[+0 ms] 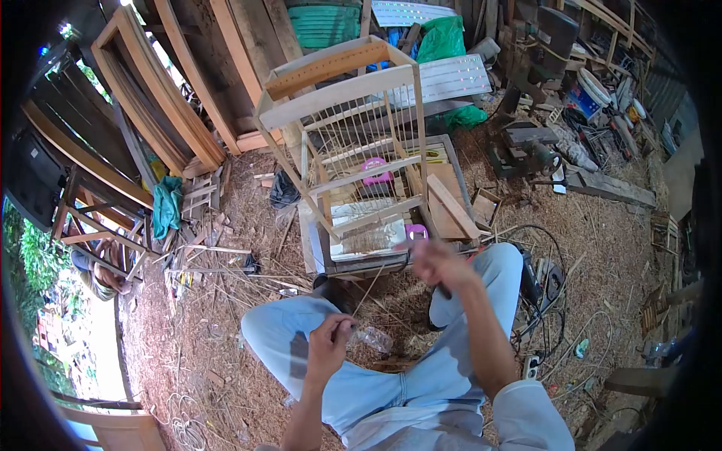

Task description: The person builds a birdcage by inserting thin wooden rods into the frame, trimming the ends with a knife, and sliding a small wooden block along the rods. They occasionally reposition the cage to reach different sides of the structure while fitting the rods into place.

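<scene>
My left hand [328, 347] is closed over my left thigh, thumb and fingers pinched together. A thin stick [368, 290] rises from near its fingertips; I cannot make out whether the fingers hold it. Above my right knee, my right hand [445, 269] is blurred and wrapped round a tool with a dark handle [446, 292]. What kind of tool it is does not show clearly. Just beyond my hands, a wooden cage frame [342, 101] with thin upright rods stands on a low worktable [353, 264]. Two pink plastic pieces [376, 171] show at the cage.
Shavings cover the ground [218, 331]. Wooden frames [154, 98] lean at the back left. A wooden board [453, 207] lies right of the cage. Black cables [560, 301] and a power strip [532, 367] are by my right leg. A clear plastic bottle [374, 340] lies between my legs.
</scene>
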Tool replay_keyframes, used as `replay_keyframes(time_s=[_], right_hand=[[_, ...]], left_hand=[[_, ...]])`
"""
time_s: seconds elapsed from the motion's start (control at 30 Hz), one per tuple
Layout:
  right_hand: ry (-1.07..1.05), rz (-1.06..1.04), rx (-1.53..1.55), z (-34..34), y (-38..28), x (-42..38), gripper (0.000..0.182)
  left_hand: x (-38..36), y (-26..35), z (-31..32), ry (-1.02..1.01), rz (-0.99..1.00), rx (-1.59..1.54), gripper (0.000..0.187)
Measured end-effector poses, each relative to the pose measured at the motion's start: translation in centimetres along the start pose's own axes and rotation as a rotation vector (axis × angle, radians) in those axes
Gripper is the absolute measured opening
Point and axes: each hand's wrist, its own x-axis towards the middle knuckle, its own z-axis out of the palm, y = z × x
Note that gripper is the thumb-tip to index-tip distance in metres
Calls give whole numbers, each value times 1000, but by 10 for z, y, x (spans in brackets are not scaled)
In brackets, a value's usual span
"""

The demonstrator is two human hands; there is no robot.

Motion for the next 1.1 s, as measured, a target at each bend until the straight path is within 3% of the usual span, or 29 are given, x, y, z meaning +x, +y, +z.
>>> replay_keyframes(time_s=[0.03, 0.1, 0.27, 0.4, 0.47, 0.5, 0.57, 0.63, 0.7, 0.8, 0.83, 0.93, 1.1], right_hand=[[-84, 63, -103, 20, 7, -1, 24], [-313, -34, 40, 43, 27, 0, 26], [-255, -91, -79, 37, 23, 11, 33], [-73, -93, -62, -3, 7, 9, 30], [263, -253, 151, -36, -5, 9, 30], [261, -253, 153, -36, -3, 6, 30], [236, -97, -25, -24, 0, -3, 27], [33, 83, -90, 26, 5, -13, 28], [-241, -25, -6, 57, 35, -4, 28], [-95, -41, -33, 41, 28, 10, 31], [88, -51, 10, 32, 15, 9, 33], [118, -164, 206, -5, 2, 7, 31], [-116, -30, 47, 60, 38, 2, 31]], left_hand=[[4, 6, 5, -29, 20, -10, 13], [8, 16, 10, -23, 44, 15, 14], [9, 19, 10, -43, 80, 13, 14], [1, 18, 5, -37, 95, 120, 12], [-3, 2, 2, -14, 104, 193, 12], [-2, -6, -1, 4, 71, 132, 11], [1, -9, -4, 44, 35, 76, 11], [11, 3, 6, 22, 86, 21, 12], [20, 18, 17, 5, 93, 43, 12], [16, 32, 15, -9, 97, 86, 13], [15, 32, 13, 9, 91, 99, 13], [17, 0, 7, 9, 149, 91, 12], [25, 34, 29, 59, 218, 176, 11]])
